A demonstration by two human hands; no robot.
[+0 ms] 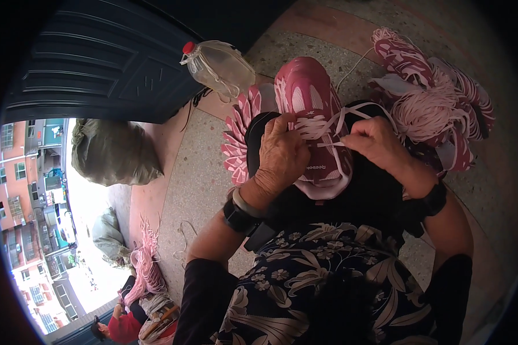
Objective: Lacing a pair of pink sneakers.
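Working at a lap's height above a speckled floor (181, 172), you bend over a pink and white shoe (301, 86), its toe pointing away from you and its tongue (328, 171) toward you. Small pale lettering is printed across the tongue, the clearest writing in view.

Your right hand (377, 141) comes in from the side, its thumb and forefinger pinched together on a white lace (312, 127) just beside the eyelets, the other fingers folded in. A loop of that lace rises behind your knuckles. Your left hand (283, 152) lies against the opposite side of the shoe, fingers bent and close together near the lacing; what is under its fingertips is hidden, so whether they grip anything cannot be told. A black band (237, 215) and a pale bangle (244, 202) circle your left wrist.

The shoe sits over dark material on your lap, above your flowered garment (311, 253). Pink and white shoe pieces (236, 144) fan out to your left; bundled pale laces (423, 115) lie among more pieces to your right. Beyond the toe, toward the left, stands a clear bottle (221, 66) with a red cap (189, 47).
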